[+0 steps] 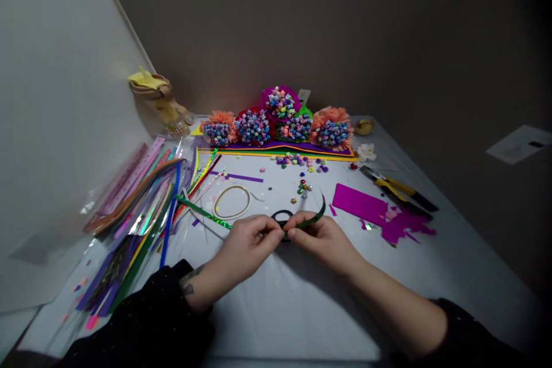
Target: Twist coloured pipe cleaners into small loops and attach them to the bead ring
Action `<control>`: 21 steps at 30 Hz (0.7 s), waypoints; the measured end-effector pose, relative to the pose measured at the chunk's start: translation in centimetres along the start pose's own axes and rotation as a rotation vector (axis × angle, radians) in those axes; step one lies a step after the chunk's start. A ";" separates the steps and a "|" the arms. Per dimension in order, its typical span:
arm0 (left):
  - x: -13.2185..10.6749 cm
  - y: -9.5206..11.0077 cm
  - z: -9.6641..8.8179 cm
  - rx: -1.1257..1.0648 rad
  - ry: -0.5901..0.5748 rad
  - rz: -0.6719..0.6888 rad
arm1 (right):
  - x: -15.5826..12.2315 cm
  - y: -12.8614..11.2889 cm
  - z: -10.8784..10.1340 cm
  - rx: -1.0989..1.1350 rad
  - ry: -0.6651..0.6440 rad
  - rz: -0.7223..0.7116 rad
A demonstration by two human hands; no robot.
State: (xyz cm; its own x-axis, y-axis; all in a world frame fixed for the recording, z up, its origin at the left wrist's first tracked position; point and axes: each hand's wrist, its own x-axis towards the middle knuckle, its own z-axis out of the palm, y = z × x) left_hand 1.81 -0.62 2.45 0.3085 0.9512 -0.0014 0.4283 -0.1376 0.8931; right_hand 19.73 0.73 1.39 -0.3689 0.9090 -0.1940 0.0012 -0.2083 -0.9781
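Observation:
A thin green paper strip (pixel 318 217) curls up out of my right hand (pixel 324 242), whose thumb and forefinger are pinched on it. My left hand (pixel 254 241) is also closed in a pinch, its fingertips meeting those of the right hand at the strip's near end. The part between the fingertips is hidden. Just behind the fingertips lies a black ring-shaped roll (pixel 282 216), partly covered by the hands. A glittery green strip (pixel 207 213) rests on the table, its near end reaching behind my left hand.
Bundles of coloured strips (pixel 142 207) lie at the left. Tiny folded paper stars (pixel 293 161) and a cream ring (pixel 232 202) sit ahead. Bouquets of stars (pixel 254 126) line the back. On the right are magenta paper (pixel 360 202) and yellow-black pliers (pixel 394 187).

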 end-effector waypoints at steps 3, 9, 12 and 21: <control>-0.1 -0.4 -0.2 0.168 0.012 0.176 | 0.1 0.1 0.1 -0.021 -0.008 0.002; -0.2 -0.6 -0.4 0.251 -0.047 0.277 | 0.1 0.3 0.2 -0.046 -0.067 0.008; -0.1 -0.1 -0.3 0.199 -0.080 0.209 | 0.2 0.3 0.1 -0.038 -0.099 0.032; 0.2 0.1 -0.1 -0.080 -0.030 -0.062 | 0.3 0.6 -0.3 0.205 -0.007 0.096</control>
State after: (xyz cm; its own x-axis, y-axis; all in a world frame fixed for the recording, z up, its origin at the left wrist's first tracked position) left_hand 1.82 -0.42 2.57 0.3096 0.9483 -0.0702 0.3787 -0.0553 0.9239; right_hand 19.93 1.00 0.71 -0.3822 0.8793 -0.2842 -0.1524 -0.3633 -0.9191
